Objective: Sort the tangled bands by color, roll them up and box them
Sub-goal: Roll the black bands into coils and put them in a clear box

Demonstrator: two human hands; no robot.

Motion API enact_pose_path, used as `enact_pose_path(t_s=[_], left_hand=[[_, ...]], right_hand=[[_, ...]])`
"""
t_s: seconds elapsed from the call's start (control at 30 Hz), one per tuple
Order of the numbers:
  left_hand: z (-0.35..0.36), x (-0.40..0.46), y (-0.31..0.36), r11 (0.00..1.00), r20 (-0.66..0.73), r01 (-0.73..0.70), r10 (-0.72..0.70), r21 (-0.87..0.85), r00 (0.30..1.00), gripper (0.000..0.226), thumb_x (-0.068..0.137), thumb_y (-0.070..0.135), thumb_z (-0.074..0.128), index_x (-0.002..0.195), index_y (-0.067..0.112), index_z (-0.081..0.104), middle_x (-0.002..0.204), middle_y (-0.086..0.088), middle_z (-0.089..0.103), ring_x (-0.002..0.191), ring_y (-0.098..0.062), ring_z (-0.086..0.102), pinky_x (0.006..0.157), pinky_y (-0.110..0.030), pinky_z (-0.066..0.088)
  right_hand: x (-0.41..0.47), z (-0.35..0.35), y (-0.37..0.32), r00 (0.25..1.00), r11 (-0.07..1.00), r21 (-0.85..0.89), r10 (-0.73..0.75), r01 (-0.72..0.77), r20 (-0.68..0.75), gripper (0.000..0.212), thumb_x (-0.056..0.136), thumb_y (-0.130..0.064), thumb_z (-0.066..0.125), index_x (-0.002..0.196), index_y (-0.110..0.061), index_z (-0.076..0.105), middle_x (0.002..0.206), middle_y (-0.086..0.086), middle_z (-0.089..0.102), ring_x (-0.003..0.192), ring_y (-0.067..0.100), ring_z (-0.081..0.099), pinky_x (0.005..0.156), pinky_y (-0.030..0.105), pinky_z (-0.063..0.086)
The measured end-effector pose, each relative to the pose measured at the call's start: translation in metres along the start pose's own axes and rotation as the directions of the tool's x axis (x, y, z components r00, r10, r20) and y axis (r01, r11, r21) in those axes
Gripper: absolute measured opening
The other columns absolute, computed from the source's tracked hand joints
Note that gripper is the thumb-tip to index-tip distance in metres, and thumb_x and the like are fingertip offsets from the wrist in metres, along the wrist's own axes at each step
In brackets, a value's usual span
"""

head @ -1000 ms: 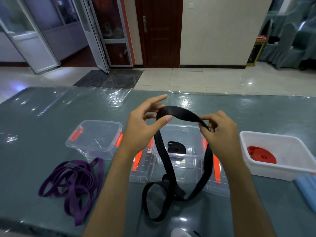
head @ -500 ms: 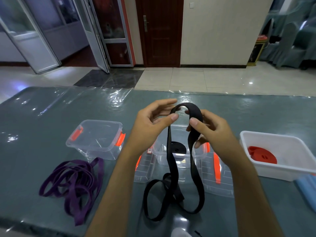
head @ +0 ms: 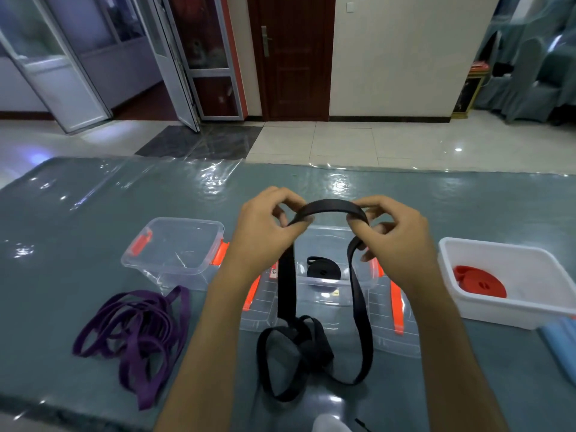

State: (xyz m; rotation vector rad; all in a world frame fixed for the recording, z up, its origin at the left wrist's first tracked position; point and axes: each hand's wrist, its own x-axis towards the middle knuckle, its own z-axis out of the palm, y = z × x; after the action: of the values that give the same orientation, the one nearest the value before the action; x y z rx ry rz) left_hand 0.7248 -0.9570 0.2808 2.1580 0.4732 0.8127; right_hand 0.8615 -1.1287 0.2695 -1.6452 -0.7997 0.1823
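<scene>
Both forearms raised over grey table (head: 78, 244). Left hand (head: 265, 232) and right hand (head: 396, 241) each pinch the flat black elastic band (head: 330, 205), arched between them; its two strands hang to a tangle on the table before the clear plastic box (head: 330, 294).

A small label (head: 274, 271) shows print too blurred to read.

Two clear boxes (head: 174, 247), one white bin (head: 511, 310)
</scene>
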Motion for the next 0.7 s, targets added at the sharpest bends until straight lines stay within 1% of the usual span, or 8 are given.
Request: enact_pose_path(t_s=[0.03,0.1,0.17,0.27,0.37,0.47,0.57,0.7], left_hand=[[0.0,-0.001,0.001,0.999,0.094,0.039,-0.036,-0.031,0.995,0.015,0.085,0.021,0.086,0.093,0.02,0.074,0.093,0.002,0.071,0.08,-0.02,0.065,0.078,-0.033,0.056],[0.001,-0.004,0.004,0.982,0.241,0.12,-0.083,-0.145,0.967,0.019,0.084,0.02,0.087,0.095,0.015,0.073,0.096,-0.003,0.075,0.091,-0.018,0.072,0.085,-0.028,0.059],[-0.001,-0.006,0.006,0.942,0.291,0.154,-0.064,-0.297,0.955,0.024,0.084,0.012,0.086,0.102,0.008,0.07,0.102,-0.009,0.076,0.101,-0.022,0.074,0.095,-0.03,0.059],[-0.005,-0.005,0.006,0.883,0.274,0.148,-0.023,-0.445,0.961,0.028,0.085,0.005,0.082,0.109,0.003,0.069,0.11,-0.017,0.075,0.109,-0.03,0.072,0.1,-0.035,0.057],[-0.001,-0.004,0.008,0.896,0.227,0.121,-0.023,-0.428,0.974,0.028,0.086,0.006,0.081,0.113,0.005,0.073,0.109,-0.008,0.078,0.107,-0.021,0.074,0.097,-0.029,0.057],[0.01,-0.006,0.015,0.897,0.188,0.075,0.01,-0.435,0.982,0.029,0.087,0.009,0.08,0.115,0.006,0.074,0.11,-0.003,0.079,0.107,-0.016,0.074,0.093,-0.026,0.057],[0.019,-0.005,0.017,0.883,0.146,0.05,0.021,-0.466,0.989,0.031,0.087,0.009,0.081,0.117,0.005,0.073,0.112,-0.004,0.078,0.109,-0.018,0.073,0.092,-0.027,0.058],[0.027,-0.002,0.01,0.936,0.077,-0.047,0.078,-0.348,0.994,0.032,0.086,0.015,0.085,0.116,0.011,0.074,0.112,0.002,0.073,0.108,-0.019,0.072,0.099,-0.04,0.058]], right_hand=[[0.0,0.001,-0.001,1.0,0.998,0.047,0.029,-0.028,-0.012,0.011,0.092,-0.016,0.077,0.101,-0.021,0.075,0.088,0.003,0.064,0.055,0.02,0.068,0.054,0.042,0.063],[0.0,0.002,-0.003,0.997,0.99,0.121,0.075,-0.072,-0.025,0.009,0.092,-0.016,0.077,0.1,-0.016,0.074,0.089,0.004,0.064,0.055,0.021,0.069,0.055,0.041,0.063],[0.0,0.003,-0.006,0.995,0.983,0.155,0.102,-0.098,-0.019,0.008,0.093,-0.015,0.076,0.1,-0.014,0.073,0.09,0.004,0.064,0.056,0.022,0.07,0.056,0.04,0.063],[0.001,0.002,-0.006,0.993,0.977,0.183,0.114,-0.112,-0.001,0.007,0.092,-0.013,0.076,0.098,-0.014,0.073,0.088,-0.001,0.065,0.058,0.022,0.07,0.059,0.042,0.063],[0.0,0.002,-0.007,0.993,0.967,0.223,0.118,-0.121,0.028,0.017,0.088,-0.017,0.081,0.102,-0.012,0.073,0.085,-0.005,0.067,0.062,0.027,0.072,0.061,0.041,0.064],[-0.002,0.005,-0.011,0.989,0.947,0.296,0.1,-0.128,0.107,0.03,0.083,-0.019,0.084,0.107,-0.01,0.069,0.097,0.006,0.072,0.076,0.033,0.077,0.069,0.045,0.065],[-0.004,0.002,-0.012,0.984,0.925,0.361,0.059,-0.117,0.169,0.035,0.088,-0.019,0.076,0.119,-0.008,0.063,0.112,0.011,0.074,0.092,0.033,0.078,0.079,0.048,0.064],[-0.004,-0.007,-0.013,0.952,0.908,0.376,0.073,-0.187,0.298,0.048,0.092,-0.038,0.06,0.136,-0.018,0.058,0.12,0.009,0.074,0.105,0.031,0.075,0.086,0.042,0.063]])
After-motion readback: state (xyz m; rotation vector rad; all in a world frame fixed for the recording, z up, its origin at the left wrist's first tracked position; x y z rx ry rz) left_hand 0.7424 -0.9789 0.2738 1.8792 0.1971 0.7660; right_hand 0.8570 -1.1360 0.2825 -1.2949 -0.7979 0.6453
